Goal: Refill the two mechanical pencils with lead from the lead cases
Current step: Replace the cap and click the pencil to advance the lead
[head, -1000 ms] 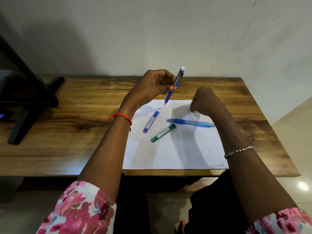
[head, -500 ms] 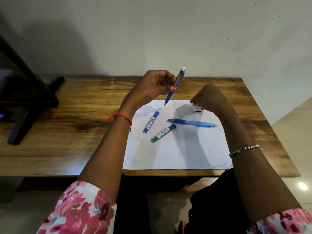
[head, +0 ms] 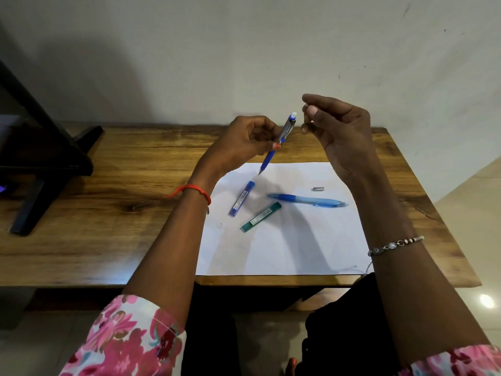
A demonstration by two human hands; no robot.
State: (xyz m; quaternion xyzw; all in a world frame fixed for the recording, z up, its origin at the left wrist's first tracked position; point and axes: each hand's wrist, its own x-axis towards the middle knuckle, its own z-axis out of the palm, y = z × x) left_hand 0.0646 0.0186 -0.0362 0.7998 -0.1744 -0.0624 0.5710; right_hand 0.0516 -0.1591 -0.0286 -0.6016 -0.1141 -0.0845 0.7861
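Desk (head: 108, 240) with white sheet (head: 284, 248) catching small parts, pencil raised for uncapping

Left hand (head: 241, 145) clenches dark-blue pencil (head: 280, 139) eraser-up; right hand (head: 339, 131), up from the sheet since a second ago, nears it, grip unclear; second pencil (head: 309, 200), blue case (head: 241, 198), green case (head: 260, 216) lie ready; metal cap (head: 318, 188) newly set down
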